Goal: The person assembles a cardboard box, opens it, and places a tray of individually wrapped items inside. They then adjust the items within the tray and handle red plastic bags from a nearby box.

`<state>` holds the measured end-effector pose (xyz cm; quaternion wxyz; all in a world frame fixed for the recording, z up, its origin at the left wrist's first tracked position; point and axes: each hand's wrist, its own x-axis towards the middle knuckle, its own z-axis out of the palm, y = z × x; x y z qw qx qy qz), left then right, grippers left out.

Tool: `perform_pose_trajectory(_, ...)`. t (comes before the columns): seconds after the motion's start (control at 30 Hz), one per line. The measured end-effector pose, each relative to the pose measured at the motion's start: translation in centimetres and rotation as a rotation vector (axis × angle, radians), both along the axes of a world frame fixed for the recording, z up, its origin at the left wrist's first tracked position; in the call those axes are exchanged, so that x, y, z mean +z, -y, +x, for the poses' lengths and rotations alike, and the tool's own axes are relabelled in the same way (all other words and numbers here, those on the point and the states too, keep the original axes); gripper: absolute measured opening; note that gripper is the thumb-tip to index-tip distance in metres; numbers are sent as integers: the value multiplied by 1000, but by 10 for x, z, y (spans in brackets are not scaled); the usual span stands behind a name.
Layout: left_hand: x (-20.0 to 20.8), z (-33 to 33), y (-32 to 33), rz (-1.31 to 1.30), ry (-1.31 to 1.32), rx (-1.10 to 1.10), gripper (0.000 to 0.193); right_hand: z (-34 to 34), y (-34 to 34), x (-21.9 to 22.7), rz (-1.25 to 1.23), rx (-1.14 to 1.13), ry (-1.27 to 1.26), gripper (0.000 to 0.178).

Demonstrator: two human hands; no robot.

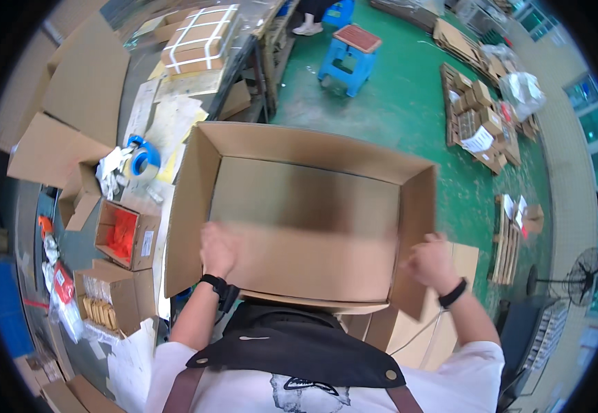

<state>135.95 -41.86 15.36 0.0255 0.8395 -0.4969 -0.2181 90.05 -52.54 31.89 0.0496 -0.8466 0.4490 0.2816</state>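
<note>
One large open box (299, 206) sits in front of the person, its mouth up and its four flaps raised; nothing shows inside but the bare cardboard bottom. Both hands are on its near flap — the left hand (217, 249) pressed against the flap's left end, fingers curled over the cardboard, and the right hand (431, 263) clenched on the right corner where near flap meets side flap; each wrist wears one dark band. The near flap is blurred.

On the table (140, 103) to the left lie two smaller open boxes: one (125, 234) with a red lining, one (109, 296) just below it holding a row of yellowish pieces; one blue tape roll (144, 158) lies above them, near a loose flat cardboard sheet (82, 82). One strapped carton (199, 38) stands at the table's far end. On the green floor (395, 103) beyond the box stands one blue stool (347, 58); two pallets (481, 117) of small cartons lie to the right, and one fan (584, 275) stands at the right edge.
</note>
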Motion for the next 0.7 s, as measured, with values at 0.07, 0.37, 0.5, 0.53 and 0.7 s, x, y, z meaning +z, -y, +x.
perform_pose_trajectory(0.07,-32,22,-5,-173,-67,173,82,-61,-4,8,-18,-174,57,27)
perform_pose_trajectory(0.37,-41,61,36,-16,-293,441,79,-17,-97,-131,-99,-532,277,69)
perform_pose_trajectory(0.5,-34,81,38,-112,-531,322,60,2,-151,-186,-59,-900,646,73)
perform_pose_trajectory(0.53,-28,78,35,-211,-739,315,50,-6,-160,-201,-57,-945,770,70)
perform_pose_trajectory(0.7,110,-4,2,-44,-370,-195,34,-34,-162,-204,37,-1124,990,60)
